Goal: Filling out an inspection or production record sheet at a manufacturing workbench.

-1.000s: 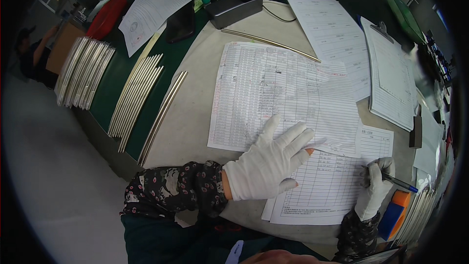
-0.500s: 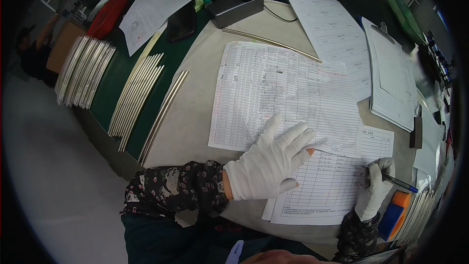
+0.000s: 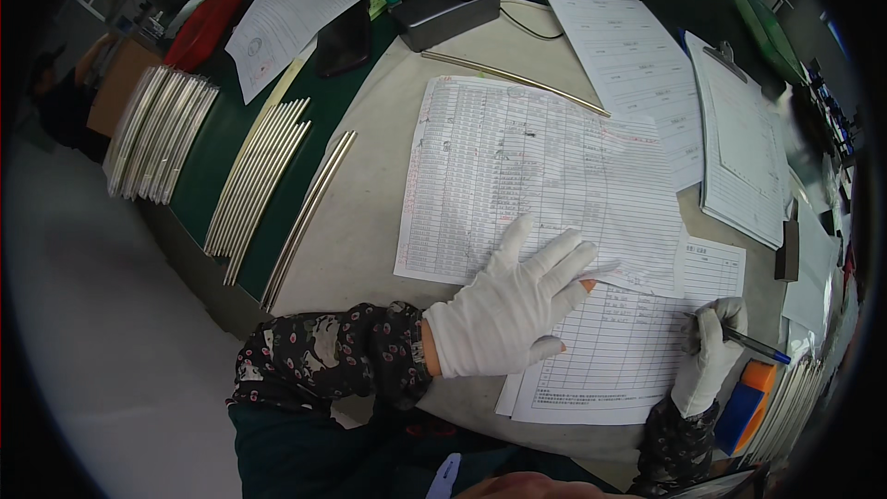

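My left hand (image 3: 508,310), in a white glove with some bare fingertips, lies flat with fingers spread. It presses on a large sheet with a printed table (image 3: 499,176) and reaches over the lower form. In my gloved right hand (image 3: 711,351) is a dark pen with a blue end (image 3: 759,346), gripped at the right side of the lined form (image 3: 601,374). That form lies partly under the large sheet and has a few handwritten lines near its top. The pen's tip is hidden by my fingers.
Metal rods (image 3: 259,189) lie in a row at left, beside wrapped rods (image 3: 162,134). A single rod (image 3: 517,83) lies beyond the sheet. A clipboard (image 3: 739,148) is at right, a blue and orange box (image 3: 746,407) beside my right hand, a black case (image 3: 445,17) at the back.
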Demonstrator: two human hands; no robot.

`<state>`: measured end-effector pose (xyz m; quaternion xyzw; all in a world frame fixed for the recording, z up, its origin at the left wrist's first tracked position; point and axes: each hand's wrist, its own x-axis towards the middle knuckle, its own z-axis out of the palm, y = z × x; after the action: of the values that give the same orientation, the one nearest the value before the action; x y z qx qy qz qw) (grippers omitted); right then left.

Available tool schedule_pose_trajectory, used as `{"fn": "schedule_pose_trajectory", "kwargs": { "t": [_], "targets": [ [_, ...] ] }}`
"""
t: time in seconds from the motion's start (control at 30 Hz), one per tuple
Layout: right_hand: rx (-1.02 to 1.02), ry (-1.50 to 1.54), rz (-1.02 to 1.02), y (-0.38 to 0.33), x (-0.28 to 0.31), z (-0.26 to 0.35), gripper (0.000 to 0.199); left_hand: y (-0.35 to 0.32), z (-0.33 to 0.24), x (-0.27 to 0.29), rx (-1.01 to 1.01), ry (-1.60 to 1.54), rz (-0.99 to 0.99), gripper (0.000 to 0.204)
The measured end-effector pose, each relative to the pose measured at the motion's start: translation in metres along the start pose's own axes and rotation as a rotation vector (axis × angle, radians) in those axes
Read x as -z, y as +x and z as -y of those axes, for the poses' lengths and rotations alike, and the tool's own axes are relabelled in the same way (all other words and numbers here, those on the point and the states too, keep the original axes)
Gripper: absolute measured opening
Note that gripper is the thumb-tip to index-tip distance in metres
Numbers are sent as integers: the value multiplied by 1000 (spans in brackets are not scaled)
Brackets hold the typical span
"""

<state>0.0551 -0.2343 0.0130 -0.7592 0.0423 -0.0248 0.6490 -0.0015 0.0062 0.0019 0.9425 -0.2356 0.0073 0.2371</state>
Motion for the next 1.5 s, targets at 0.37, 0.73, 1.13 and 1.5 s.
{"fn": "schedule_pose_trajectory", "kwargs": {
  "t": [0.37, 0.73, 1.13, 1.5],
  "targets": [
    [0, -5, 10, 0, 2, 0, 14, 1, 0, 0, -6, -19, -17, 52],
    [4, -8, -16, 0, -1, 2, 16, 1, 0, -1, 1, -4, -24, 52],
    [25, -6, -15, 0, -2, 1, 16, 1, 2, -1, -6, -4, -19, 55],
    [1, -22, 15, -1, 3, 0, 14, 0, 0, -2, -13, 8, -31, 59]
  ]
}}
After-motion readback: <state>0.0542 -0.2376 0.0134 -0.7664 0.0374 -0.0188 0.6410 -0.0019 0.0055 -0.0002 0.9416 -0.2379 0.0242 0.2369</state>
